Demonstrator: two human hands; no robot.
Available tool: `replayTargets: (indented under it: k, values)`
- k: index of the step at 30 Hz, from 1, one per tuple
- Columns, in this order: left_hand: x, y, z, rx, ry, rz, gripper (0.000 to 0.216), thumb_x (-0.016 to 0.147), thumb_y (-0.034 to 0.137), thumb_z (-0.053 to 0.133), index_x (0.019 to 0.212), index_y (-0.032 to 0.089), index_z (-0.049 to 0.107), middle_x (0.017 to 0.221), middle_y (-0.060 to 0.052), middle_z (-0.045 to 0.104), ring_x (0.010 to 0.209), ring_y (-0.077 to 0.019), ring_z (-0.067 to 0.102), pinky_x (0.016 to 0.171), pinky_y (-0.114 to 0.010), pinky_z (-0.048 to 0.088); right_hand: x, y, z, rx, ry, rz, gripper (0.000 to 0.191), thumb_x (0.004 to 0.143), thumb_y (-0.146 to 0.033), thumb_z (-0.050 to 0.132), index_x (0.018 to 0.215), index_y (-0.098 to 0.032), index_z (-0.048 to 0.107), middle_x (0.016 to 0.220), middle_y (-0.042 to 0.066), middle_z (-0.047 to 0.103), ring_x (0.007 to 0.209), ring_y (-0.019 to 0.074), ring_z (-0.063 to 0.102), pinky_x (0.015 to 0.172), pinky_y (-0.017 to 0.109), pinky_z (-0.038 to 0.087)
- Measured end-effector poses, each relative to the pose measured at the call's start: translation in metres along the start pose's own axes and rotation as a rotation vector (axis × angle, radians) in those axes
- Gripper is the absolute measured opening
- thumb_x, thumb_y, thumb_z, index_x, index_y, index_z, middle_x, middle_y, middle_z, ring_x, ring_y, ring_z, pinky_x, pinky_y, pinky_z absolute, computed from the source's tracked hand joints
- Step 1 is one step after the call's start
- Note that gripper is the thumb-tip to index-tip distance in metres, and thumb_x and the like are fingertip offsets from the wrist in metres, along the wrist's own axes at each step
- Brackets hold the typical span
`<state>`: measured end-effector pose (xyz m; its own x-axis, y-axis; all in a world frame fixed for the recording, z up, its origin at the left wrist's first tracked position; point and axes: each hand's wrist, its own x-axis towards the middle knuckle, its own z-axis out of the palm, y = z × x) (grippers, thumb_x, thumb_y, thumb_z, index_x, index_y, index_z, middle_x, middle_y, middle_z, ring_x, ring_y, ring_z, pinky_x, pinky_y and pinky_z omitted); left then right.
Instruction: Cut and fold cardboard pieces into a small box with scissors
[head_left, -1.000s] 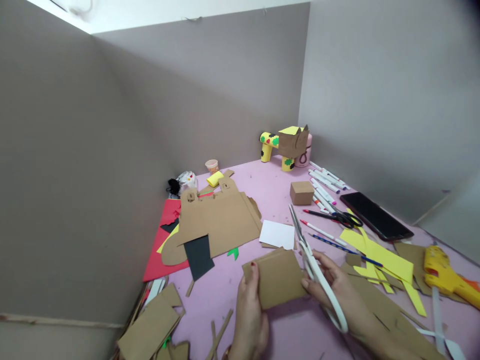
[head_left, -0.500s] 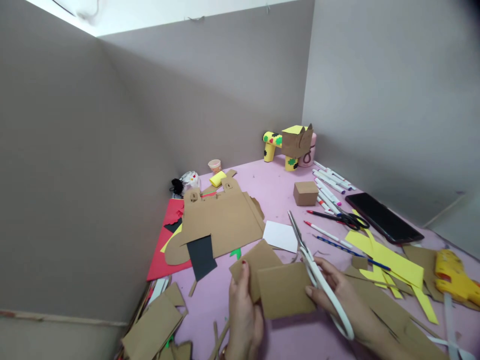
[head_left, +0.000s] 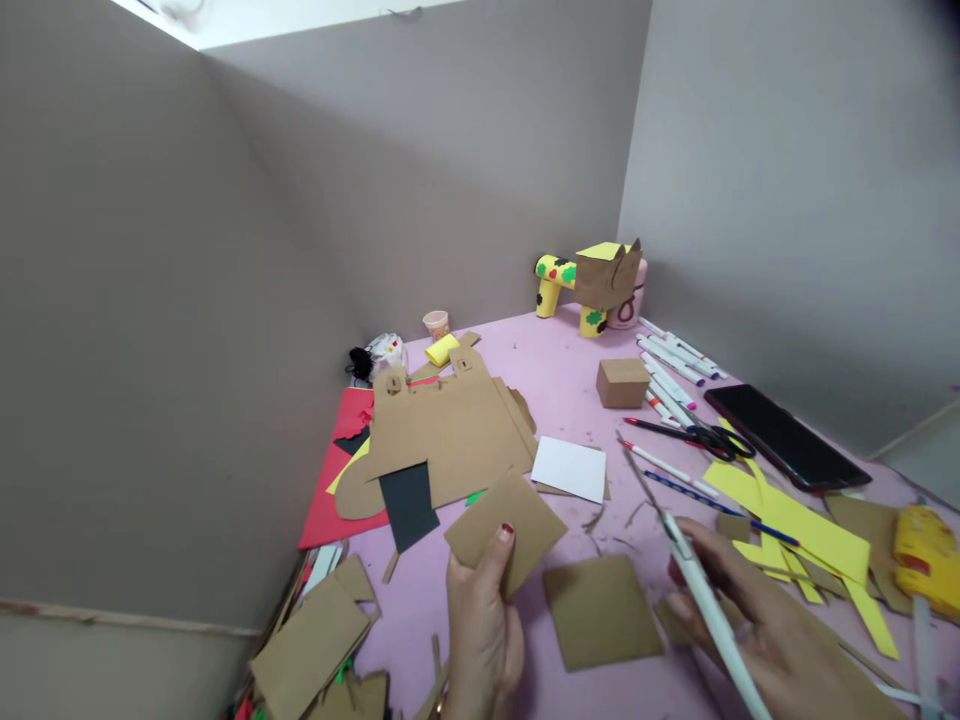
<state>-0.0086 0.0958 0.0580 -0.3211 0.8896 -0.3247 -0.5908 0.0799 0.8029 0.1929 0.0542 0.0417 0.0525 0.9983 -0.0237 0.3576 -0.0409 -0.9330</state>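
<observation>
My left hand [head_left: 484, 610] pinches a small square of brown cardboard [head_left: 517, 515], thumb on top, raised over the table. In my right hand [head_left: 739, 600] are white-handled scissors [head_left: 694, 575], their blades pointing up and away to the left. Between the two hands a second cardboard square [head_left: 604, 612] lies on the pink tabletop. Another bit of cardboard shows partly beneath my right hand. Beyond the hands are a white paper card [head_left: 570, 468] and a dark paper piece [head_left: 407, 505].
A large cut cardboard sheet [head_left: 450, 430] lies left of centre. At right are markers [head_left: 671, 360], black scissors [head_left: 720, 440], a phone [head_left: 784, 432], yellow paper strips [head_left: 795, 510] and a yellow glue gun [head_left: 926, 555]. A small cardboard box [head_left: 623, 383] stands before a spotted yellow figure [head_left: 555, 270].
The second cardboard square has left my right hand and now lies on the table. My right hand has moved right with the scissors. My left hand still holds its square.
</observation>
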Motion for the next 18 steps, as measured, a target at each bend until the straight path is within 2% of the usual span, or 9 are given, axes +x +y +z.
replayTargets:
  k: [3, 6, 12, 18]
  values:
    - [-0.004, 0.004, 0.002, -0.009, -0.011, -0.009, 0.05, 0.066, 0.017, 0.072, 0.112, 0.017, 0.055, 0.092, -0.005, 0.072, 0.086, -0.0185, 0.066, 0.082, -0.031, 0.05, -0.005, -0.002, -0.008, 0.006, -0.184, -0.016, 0.048, 0.073, -0.035, 0.064, 0.119, -0.026, 0.057, 0.118, 0.009, 0.065, 0.104, 0.0312, 0.061, 0.084, 0.034, 0.054]
    - [-0.006, 0.006, 0.003, -0.022, -0.014, -0.018, 0.053, 0.065, 0.017, 0.073, 0.115, 0.017, 0.054, 0.092, -0.006, 0.071, 0.087, -0.0195, 0.066, 0.083, -0.032, 0.05, -0.011, 0.004, -0.005, 0.083, -0.356, -0.006, 0.049, 0.076, -0.033, 0.062, 0.124, -0.031, 0.054, 0.116, 0.007, 0.066, 0.111, 0.0315, 0.057, 0.085, 0.035, 0.053]
    - [-0.009, 0.003, 0.003, -0.019, -0.025, -0.02, 0.056, 0.065, 0.016, 0.072, 0.117, 0.016, 0.051, 0.092, -0.006, 0.071, 0.088, -0.019, 0.065, 0.083, -0.032, 0.049, -0.014, 0.012, 0.008, 0.189, -0.405, -0.026, 0.048, 0.077, -0.03, 0.063, 0.124, -0.03, 0.054, 0.123, 0.008, 0.062, 0.117, 0.0319, 0.052, 0.089, 0.036, 0.051]
    - [-0.011, 0.002, 0.007, -0.019, -0.039, -0.02, 0.064, 0.066, 0.017, 0.071, 0.124, 0.017, 0.044, 0.092, -0.006, 0.071, 0.085, -0.0199, 0.066, 0.084, -0.034, 0.05, -0.015, 0.012, 0.007, 0.237, -0.396, -0.015, 0.047, 0.077, -0.031, 0.064, 0.123, -0.028, 0.055, 0.129, 0.008, 0.057, 0.118, 0.0298, 0.051, 0.093, 0.035, 0.047]
